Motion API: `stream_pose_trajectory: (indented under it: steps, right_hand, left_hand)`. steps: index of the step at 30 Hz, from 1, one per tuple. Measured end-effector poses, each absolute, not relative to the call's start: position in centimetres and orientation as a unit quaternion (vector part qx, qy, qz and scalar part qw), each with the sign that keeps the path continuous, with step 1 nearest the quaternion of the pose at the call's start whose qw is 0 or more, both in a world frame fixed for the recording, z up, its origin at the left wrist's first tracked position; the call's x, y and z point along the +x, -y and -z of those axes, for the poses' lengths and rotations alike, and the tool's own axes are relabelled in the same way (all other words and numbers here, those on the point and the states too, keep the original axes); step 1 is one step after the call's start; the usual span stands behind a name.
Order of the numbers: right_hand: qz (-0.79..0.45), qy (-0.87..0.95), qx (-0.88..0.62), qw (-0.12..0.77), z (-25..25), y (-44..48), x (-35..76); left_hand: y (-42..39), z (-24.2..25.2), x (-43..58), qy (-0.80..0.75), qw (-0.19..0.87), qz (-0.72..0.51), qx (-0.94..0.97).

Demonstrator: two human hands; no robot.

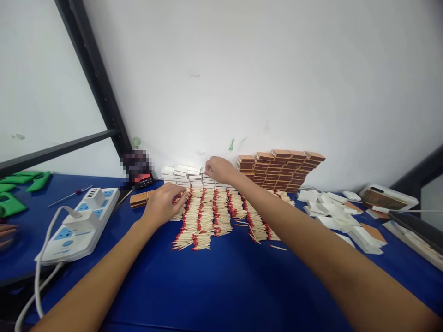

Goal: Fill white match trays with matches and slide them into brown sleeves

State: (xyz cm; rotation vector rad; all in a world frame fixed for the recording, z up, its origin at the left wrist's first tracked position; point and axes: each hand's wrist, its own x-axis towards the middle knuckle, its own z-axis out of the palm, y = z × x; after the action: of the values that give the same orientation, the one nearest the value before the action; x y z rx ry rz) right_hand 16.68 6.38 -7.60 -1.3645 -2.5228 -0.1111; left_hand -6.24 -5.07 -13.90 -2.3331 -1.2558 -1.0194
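Note:
Rows of red-tipped matches (204,212) lie on the blue table, their ends loosely lined up. My left hand (162,204) is at the left edge of these rows, fingers curved and apart, with no held object visible. Behind the matches, small white matchbox trays (182,170) are stacked against the wall. My right hand (219,169) reaches to the right end of that stack, its fingers bent down and together at the trays; what they grip, if anything, is hidden. My right forearm covers part of the match rows.
Brown-sided matchboxes (280,170) form a tall stack against the wall. Loose white trays (332,212) lie to the right near a phone (389,197). On the left are a power strip (83,230), a screwdriver (71,196), green pieces (12,203) and another person's hand (7,235).

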Motion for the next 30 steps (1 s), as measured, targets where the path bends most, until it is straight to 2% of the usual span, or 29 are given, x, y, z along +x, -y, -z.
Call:
stream_pose_trajectory:
  steps: [5, 9, 14, 18, 23, 26, 30]
  right_hand:
    - [0.020, 0.872, -0.464, 0.153, 6.2, -5.0, 18.0]
    - [0.001, 0.879, -0.447, 0.163, 5.5, 1.0, 22.0]
    - [-0.150, 0.916, -0.350, 0.130, 9.5, 10.7, 26.3]
    - [-0.201, 0.905, -0.354, 0.128, 12.0, 13.9, 27.4]
    - [-0.111, 0.870, -0.447, 0.174, 11.5, 12.3, 29.9]
    - [-0.060, 0.857, -0.488, 0.156, 11.8, 11.5, 31.0]
    - [-0.075, 0.851, -0.507, 0.116, 12.7, 11.7, 30.6]
  left_hand:
    - [5.4, 13.7, -6.0, 0.421, 0.142, 0.364, -0.818]
    - [6.8, 13.2, -4.0, 0.395, 0.127, 0.375, -0.829]
    - [11.0, 13.2, 0.7, 0.309, 0.068, 0.353, -0.881]
    - [13.5, 14.1, 3.2, 0.279, 0.019, 0.324, -0.904]
    - [13.5, 15.1, 3.5, 0.299, 0.006, 0.302, -0.905]
    - [12.8, 15.3, 3.1, 0.312, 0.000, 0.297, -0.902]
    - [12.6, 15.3, 2.8, 0.305, -0.033, 0.289, -0.907]
